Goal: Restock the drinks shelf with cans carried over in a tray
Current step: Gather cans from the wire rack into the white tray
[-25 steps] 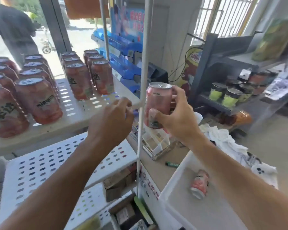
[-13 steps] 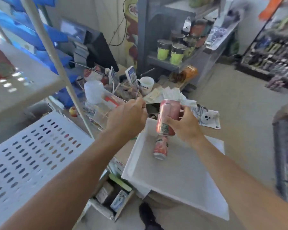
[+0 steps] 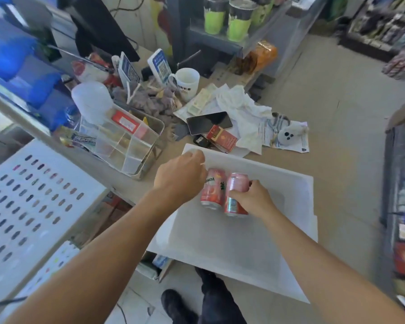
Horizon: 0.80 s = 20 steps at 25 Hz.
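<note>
Here two cans (image 3: 212, 188) lie in one tray (image 3: 278, 220), the right hand (image 3: 253, 200) gripping one.

Two cans (image 3: 212, 189) — one tray (image 3: 290, 242)

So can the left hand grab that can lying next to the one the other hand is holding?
Probably yes. The left hand is right beside the lying can in the white tray, with nothing between them. The right hand grips only the other can.
</note>
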Each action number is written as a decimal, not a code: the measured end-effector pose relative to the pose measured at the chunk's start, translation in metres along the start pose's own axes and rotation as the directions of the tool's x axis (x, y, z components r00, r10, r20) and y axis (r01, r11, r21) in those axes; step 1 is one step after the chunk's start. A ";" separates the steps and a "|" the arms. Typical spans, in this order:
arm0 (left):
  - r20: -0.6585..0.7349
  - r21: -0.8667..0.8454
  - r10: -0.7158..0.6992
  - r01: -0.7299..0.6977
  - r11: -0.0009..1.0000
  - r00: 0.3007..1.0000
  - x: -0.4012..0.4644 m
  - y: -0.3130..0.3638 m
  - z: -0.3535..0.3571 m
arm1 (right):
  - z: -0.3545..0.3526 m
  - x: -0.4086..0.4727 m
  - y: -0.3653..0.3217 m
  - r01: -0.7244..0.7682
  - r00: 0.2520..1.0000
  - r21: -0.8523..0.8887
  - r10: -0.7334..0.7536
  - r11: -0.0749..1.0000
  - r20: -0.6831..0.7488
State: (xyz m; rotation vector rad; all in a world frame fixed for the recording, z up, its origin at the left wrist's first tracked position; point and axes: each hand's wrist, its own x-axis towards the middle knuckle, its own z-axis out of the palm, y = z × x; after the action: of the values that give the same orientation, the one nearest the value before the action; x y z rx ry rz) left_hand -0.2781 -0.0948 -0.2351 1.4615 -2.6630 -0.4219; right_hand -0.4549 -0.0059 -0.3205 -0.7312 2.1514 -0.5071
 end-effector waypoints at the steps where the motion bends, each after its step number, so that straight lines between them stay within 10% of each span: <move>1: 0.014 0.000 -0.005 0.005 1.000 1.000 0.002 -0.001 0.002 | 0.004 0.004 0.001 -0.011 1.000 -0.003 0.011 1.000 0.007; 20: 0.055 0.002 -0.037 0.037 0.999 0.998 0.009 -0.016 0.009 | 0.030 0.021 -0.015 0.017 0.999 0.081 -0.019 0.997 0.027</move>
State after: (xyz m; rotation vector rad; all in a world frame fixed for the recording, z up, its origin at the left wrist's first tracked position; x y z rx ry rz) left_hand -0.2715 -0.1089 -0.2487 1.5239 -2.6816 -0.4711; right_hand -0.4369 -0.0342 -0.3414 -0.7095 2.0872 -0.5866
